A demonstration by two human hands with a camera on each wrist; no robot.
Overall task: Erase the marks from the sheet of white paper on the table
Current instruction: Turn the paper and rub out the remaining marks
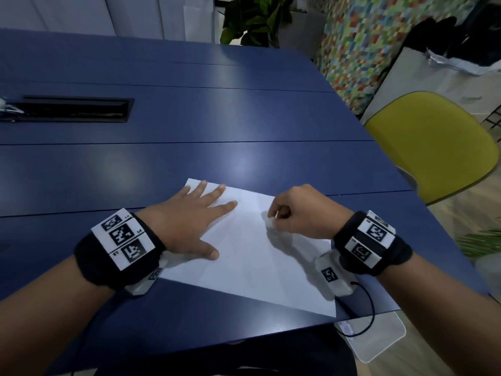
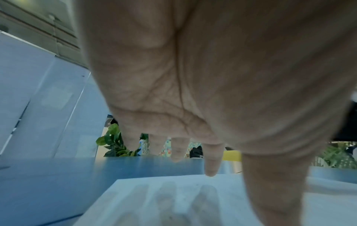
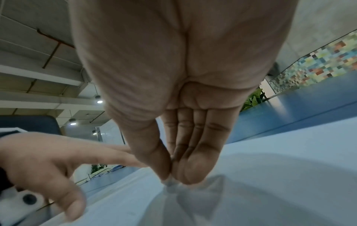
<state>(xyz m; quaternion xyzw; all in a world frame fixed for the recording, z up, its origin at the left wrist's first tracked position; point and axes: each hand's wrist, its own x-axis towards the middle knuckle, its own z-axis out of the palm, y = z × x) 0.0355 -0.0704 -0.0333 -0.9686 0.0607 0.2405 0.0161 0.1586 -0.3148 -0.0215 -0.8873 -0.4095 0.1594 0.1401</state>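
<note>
A sheet of white paper lies on the blue table near its front edge. My left hand lies flat on the sheet's left part, fingers straight and spread. My right hand pinches a small white eraser between thumb and fingers, its tip down on the paper's right part. In the right wrist view the eraser shows just below the fingertips, touching the paper. In the left wrist view the paper lies under the left hand. No marks are plain on the sheet.
A black cable slot is set into the table at the far left. A yellow chair stands to the right of the table. A potted plant stands behind the far edge. A black cord hangs from the right wrist.
</note>
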